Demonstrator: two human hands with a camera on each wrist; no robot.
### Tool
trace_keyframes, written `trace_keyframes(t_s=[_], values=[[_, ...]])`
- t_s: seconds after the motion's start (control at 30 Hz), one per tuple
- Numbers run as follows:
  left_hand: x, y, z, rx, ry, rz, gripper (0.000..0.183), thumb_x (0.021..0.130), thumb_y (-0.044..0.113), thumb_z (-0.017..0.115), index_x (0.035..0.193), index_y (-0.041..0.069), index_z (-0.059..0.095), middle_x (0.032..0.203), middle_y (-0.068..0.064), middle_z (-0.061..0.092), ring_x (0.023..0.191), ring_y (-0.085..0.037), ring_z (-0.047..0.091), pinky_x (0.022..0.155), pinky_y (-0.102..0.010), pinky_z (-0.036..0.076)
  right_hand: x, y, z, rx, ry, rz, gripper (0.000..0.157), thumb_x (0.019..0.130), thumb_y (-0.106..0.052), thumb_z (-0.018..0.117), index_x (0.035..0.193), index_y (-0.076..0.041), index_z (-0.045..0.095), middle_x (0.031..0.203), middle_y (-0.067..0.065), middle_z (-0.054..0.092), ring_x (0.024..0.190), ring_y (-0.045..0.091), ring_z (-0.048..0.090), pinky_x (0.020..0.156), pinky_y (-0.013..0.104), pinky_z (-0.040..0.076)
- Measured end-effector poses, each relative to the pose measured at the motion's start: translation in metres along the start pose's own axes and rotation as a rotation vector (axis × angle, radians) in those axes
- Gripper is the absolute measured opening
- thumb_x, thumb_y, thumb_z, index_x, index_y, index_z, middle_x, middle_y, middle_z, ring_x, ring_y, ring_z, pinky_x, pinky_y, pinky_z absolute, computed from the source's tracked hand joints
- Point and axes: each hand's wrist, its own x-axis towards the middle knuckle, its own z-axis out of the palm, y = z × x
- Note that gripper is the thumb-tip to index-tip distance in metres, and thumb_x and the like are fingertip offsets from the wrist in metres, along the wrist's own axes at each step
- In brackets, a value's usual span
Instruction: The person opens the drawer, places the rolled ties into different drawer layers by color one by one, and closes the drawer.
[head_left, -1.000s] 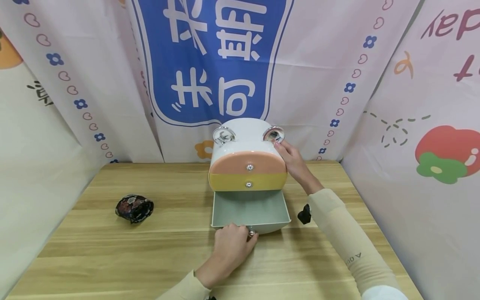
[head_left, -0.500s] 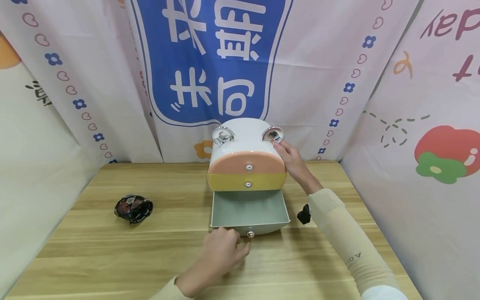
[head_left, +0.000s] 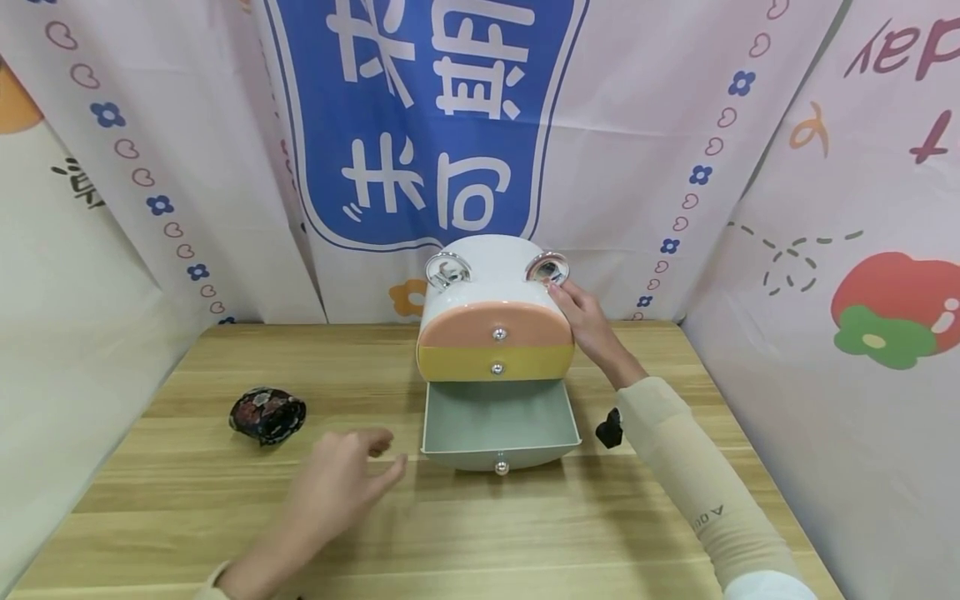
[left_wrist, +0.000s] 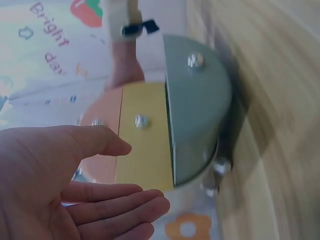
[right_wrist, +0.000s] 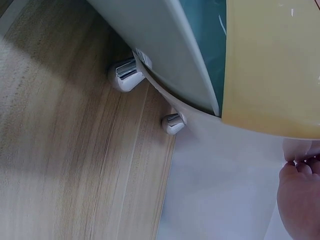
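Observation:
A small white drawer cabinet [head_left: 491, 271] with two round chrome eye-like pieces on top stands at the back of the table. Its pink top drawer [head_left: 465, 327] and yellow middle drawer [head_left: 450, 364] are pushed in. The grey-green bottom drawer [head_left: 498, 417] is pulled out, with nothing visible inside. My left hand [head_left: 333, 483] hovers left of that drawer, thumb and fingers apart, holding nothing. My right hand [head_left: 592, 329] rests against the cabinet's right side, thumb side near the right eye piece [head_left: 548, 270]; part of its fingers is hidden. A rolled dark floral cloth-like item [head_left: 267, 416] lies to the left.
The wooden table [head_left: 360, 542] carries all of this. A printed fabric backdrop [head_left: 630, 100] rises right behind the cabinet, with side panels left and right. A small black piece [head_left: 611, 428] shows beside the right sleeve. Short chrome feet [right_wrist: 127, 75] hold up the cabinet.
My left hand has let go of the bottom drawer's knob and moved left, away from the cabinet toward the floral item. The right hand and the drawers have stayed in place.

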Motion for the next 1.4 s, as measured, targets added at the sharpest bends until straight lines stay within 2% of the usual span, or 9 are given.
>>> trace_keyframes(t_s=[0.2,0.37,0.47,0.57,0.7,0.8,0.9,1.2,1.4], values=[[0.008,-0.044,-0.032,0.114,0.025,-0.096,0.042,0.089,0.032,0.08,0.114,-0.002,0.076,0.105,-0.02,0.08,0.059,-0.021,0.068,0.048,-0.031,0.052,-0.002,0.0,-0.001,0.023,-0.002,-0.001,0.06,0.11,-0.054,0.044,0.16,-0.021,0.046,0.154,0.013,0.057,0.141,0.028,0.052,0.121,0.052,0.039],[0.009,-0.083,-0.056,0.15,0.026,-0.154,0.054,0.087,0.037,0.081,0.119,-0.005,0.072,0.111,-0.026,0.077,0.088,-0.046,0.075,0.072,-0.057,0.06,0.0,0.001,0.0,0.02,0.004,0.007,0.06,0.11,-0.052,0.045,0.161,-0.02,0.046,0.155,0.014,0.056,0.146,0.029,0.049,0.124,0.052,0.037],[0.008,-0.105,-0.068,0.156,0.003,-0.198,0.066,0.086,0.041,0.082,0.127,-0.008,0.066,0.114,-0.031,0.075,0.089,-0.051,0.072,0.065,-0.058,0.058,0.0,0.0,0.0,0.02,0.0,0.009,0.062,0.11,-0.053,0.045,0.161,-0.019,0.044,0.157,0.014,0.054,0.148,0.029,0.048,0.125,0.053,0.036],[0.008,-0.127,-0.076,0.151,-0.046,-0.244,0.08,0.086,0.047,0.082,0.136,-0.011,0.059,0.097,-0.032,0.073,0.067,-0.038,0.066,0.052,-0.048,0.052,-0.001,0.0,0.0,0.017,-0.004,0.013,0.062,0.11,-0.054,0.045,0.162,-0.02,0.043,0.159,0.013,0.053,0.15,0.029,0.047,0.125,0.053,0.035],[0.005,-0.155,-0.083,0.152,-0.098,-0.289,0.095,0.087,0.055,0.079,0.14,-0.019,0.051,0.111,-0.039,0.069,0.066,-0.034,0.061,0.056,-0.049,0.052,-0.001,0.0,0.0,0.012,-0.004,0.011,0.062,0.11,-0.053,0.045,0.162,-0.02,0.042,0.16,0.013,0.052,0.151,0.029,0.045,0.126,0.053,0.034],[0.004,-0.172,-0.086,0.167,-0.106,-0.293,0.099,0.088,0.059,0.078,0.138,-0.022,0.05,0.134,-0.042,0.058,0.092,-0.055,0.066,0.077,-0.065,0.055,0.0,0.001,0.0,0.009,-0.004,0.007,0.062,0.11,-0.052,0.045,0.162,-0.018,0.042,0.159,0.014,0.053,0.151,0.03,0.046,0.126,0.053,0.034],[0.004,-0.184,-0.087,0.175,-0.125,-0.293,0.101,0.089,0.061,0.076,0.138,-0.022,0.049,0.135,-0.043,0.057,0.115,-0.067,0.056,0.091,-0.074,0.049,0.001,0.0,0.001,0.014,-0.007,0.009,0.062,0.11,-0.052,0.045,0.162,-0.017,0.043,0.155,0.015,0.055,0.148,0.03,0.048,0.124,0.053,0.036],[0.009,-0.21,-0.074,0.108,-0.208,-0.31,0.11,0.089,0.068,0.073,0.139,-0.026,0.046,0.136,-0.047,0.054,0.121,-0.068,0.053,0.095,-0.074,0.048,-0.001,0.0,0.001,0.022,-0.004,0.007,0.061,0.111,-0.051,0.044,0.161,-0.016,0.045,0.149,0.017,0.059,0.141,0.03,0.053,0.121,0.052,0.04],[0.009,-0.227,-0.058,0.062,-0.216,-0.318,0.111,0.088,0.069,0.074,0.14,-0.025,0.045,0.134,-0.045,0.057,0.121,-0.066,0.055,0.096,-0.073,0.048,-0.001,-0.001,0.001,0.025,0.0,0.001,0.059,0.111,-0.051,0.044,0.158,-0.016,0.049,0.143,0.018,0.062,0.133,0.029,0.056,0.117,0.049,0.043]])
